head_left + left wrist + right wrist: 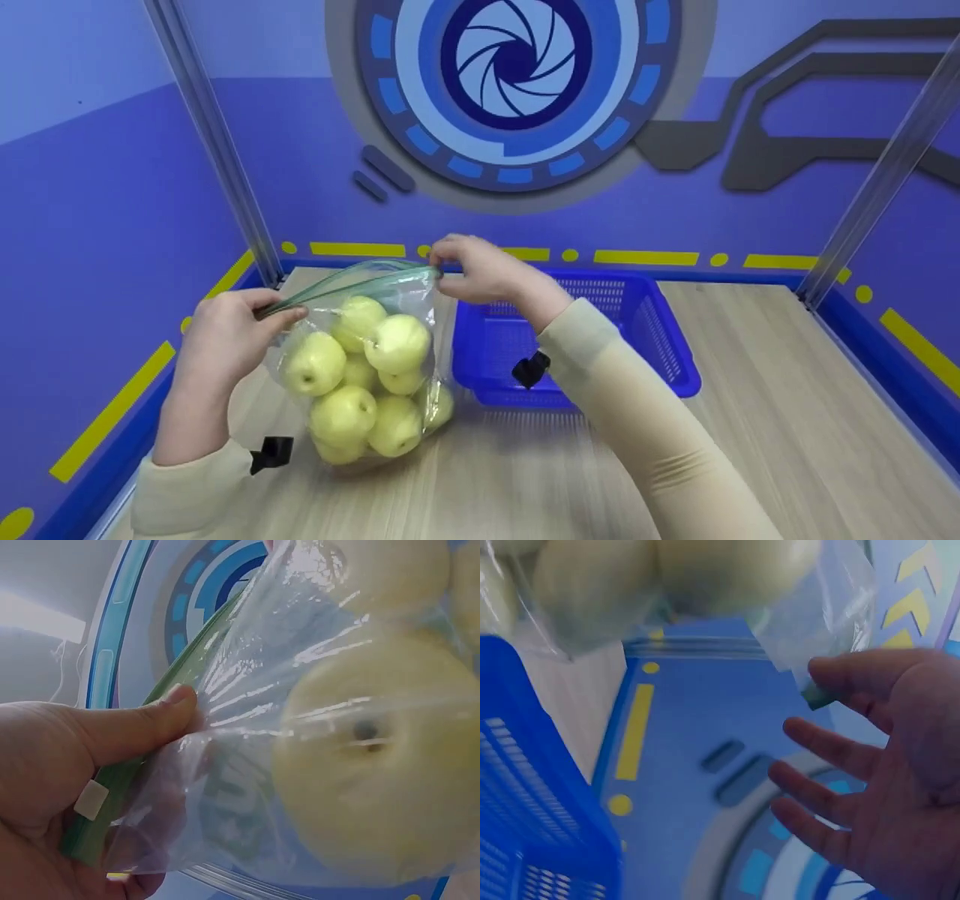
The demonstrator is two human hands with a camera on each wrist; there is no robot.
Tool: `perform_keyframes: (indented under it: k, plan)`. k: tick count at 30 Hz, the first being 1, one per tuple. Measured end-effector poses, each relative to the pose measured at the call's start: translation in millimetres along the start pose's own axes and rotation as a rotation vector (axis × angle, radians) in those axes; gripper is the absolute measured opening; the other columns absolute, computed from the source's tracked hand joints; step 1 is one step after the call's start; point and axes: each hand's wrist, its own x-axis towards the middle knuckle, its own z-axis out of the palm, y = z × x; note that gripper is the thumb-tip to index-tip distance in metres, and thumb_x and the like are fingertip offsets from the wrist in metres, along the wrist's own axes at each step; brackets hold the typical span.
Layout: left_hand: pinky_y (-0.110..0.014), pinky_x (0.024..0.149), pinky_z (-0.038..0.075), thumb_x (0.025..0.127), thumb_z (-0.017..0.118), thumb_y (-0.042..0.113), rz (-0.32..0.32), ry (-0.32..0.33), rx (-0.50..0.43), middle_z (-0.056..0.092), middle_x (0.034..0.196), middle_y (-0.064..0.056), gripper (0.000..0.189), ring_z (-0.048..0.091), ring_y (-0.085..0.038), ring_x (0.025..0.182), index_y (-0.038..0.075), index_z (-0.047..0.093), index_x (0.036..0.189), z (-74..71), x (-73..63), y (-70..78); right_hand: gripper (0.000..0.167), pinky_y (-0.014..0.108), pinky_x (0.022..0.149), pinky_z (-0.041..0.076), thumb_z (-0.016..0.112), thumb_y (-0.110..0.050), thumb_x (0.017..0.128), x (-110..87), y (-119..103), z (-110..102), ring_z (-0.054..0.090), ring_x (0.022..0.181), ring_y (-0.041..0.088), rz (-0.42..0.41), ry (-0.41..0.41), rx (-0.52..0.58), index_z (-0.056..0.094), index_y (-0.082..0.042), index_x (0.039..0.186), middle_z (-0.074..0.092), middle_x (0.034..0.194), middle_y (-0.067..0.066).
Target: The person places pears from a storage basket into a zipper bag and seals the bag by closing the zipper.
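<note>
A clear zip bag (pixel 409 296) with a green seal strip holds several pale yellow-green apples (pixel 315 364). My left hand (pixel 229 330) pinches the strip at the left end of the mouth, and the left wrist view shows a small white slider (pixel 91 799) beside that thumb. At the opposite end, my right hand (pixel 484 270) pinches the corner between thumb and index finger; its other fingers (pixel 810 791) are spread apart in the right wrist view. Between the hands the mouth gapes slightly. The bag hangs upright, its bottom close over the table.
A blue perforated plastic basket (pixel 679 367) stands right of the bag, partly behind my right forearm. The wooden table (pixel 780 420) is bounded by blue printed walls (pixel 292 157) and metal corner posts (pixel 217 142).
</note>
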Motion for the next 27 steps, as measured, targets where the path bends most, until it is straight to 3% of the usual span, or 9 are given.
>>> perform_keyframes:
  k: [3,7,13,15,18,22,27]
  plan:
    - [-0.031,0.062,0.046,0.095,0.074,0.038,-0.005,0.027,-0.007,0.079,0.098,-0.012,0.033,0.068,-0.023,0.081,0.011,0.079,0.114,-1.0,0.4,-2.5,0.009,0.04,0.092,0.053,0.064,-0.009,0.091,-4.1,-10.2,-17.7,0.064,0.099,0.024,-0.021,0.022,0.004,0.063,-0.008,0.1,0.069,0.106,0.008]
    - [-0.031,0.066,0.049,0.093,0.077,0.036,0.019,0.086,-0.019,0.08,0.098,-0.012,0.03,0.072,-0.027,0.087,0.012,0.08,0.111,-0.6,0.1,-6.7,0.009,0.034,0.077,0.053,0.069,-0.008,0.094,-8.9,-22.7,-31.0,0.063,0.081,0.018,-0.06,0.015,0.048,0.063,-0.009,0.1,0.07,0.09,0.006]
    - [-0.025,0.066,0.051,0.091,0.08,0.032,0.026,0.14,-0.071,0.08,0.098,-0.012,0.026,0.071,-0.017,0.081,0.012,0.082,0.107,4.4,-2.5,-15.0,0.029,0.033,0.082,0.059,0.073,-0.011,0.096,-12.4,-19.9,-25.1,0.074,0.087,0.022,0.036,-0.052,0.325,0.064,-0.012,0.124,0.077,0.094,0.01]
    - [-0.022,0.065,0.05,0.091,0.08,0.032,0.026,0.156,-0.087,0.08,0.097,-0.012,0.026,0.069,-0.011,0.08,0.011,0.082,0.106,5.8,-2.7,-16.6,0.021,0.032,0.082,0.058,0.072,-0.014,0.097,-12.3,-16.0,-19.1,0.073,0.087,0.019,0.059,-0.041,0.359,0.07,-0.011,0.118,0.078,0.096,0.011]
    - [-0.02,0.064,0.05,0.09,0.08,0.034,0.025,0.156,-0.088,0.08,0.097,-0.011,0.027,0.066,-0.006,0.078,0.012,0.082,0.105,4.9,-2.1,-18.2,0.009,0.032,0.079,0.056,0.071,-0.017,0.098,-13.9,-12.2,-12.8,0.07,0.084,0.014,0.027,-0.005,0.367,0.073,-0.009,0.101,0.077,0.096,0.009]
    - [-0.023,0.061,0.046,0.091,0.079,0.038,-0.007,0.115,-0.086,0.08,0.099,-0.01,0.028,0.06,-0.006,0.072,0.015,0.082,0.105,-3.8,-1.5,-22.8,0.011,0.031,0.07,0.047,0.07,-0.013,0.098,-22.6,-7.2,-15.0,0.067,0.08,0.019,-0.032,0.074,0.413,0.068,-0.008,0.088,0.074,0.087,0.007]
    - [-0.022,0.063,0.045,0.089,0.081,0.041,0.006,0.11,-0.115,0.076,0.104,-0.006,0.029,0.056,-0.011,0.08,0.015,0.082,0.102,-7.5,3.1,-33.4,0.014,0.029,0.069,0.046,0.066,-0.007,0.098,-27.6,4.4,-13.4,0.069,0.083,0.023,-0.029,0.12,0.517,0.064,-0.007,0.084,0.071,0.089,0.003]
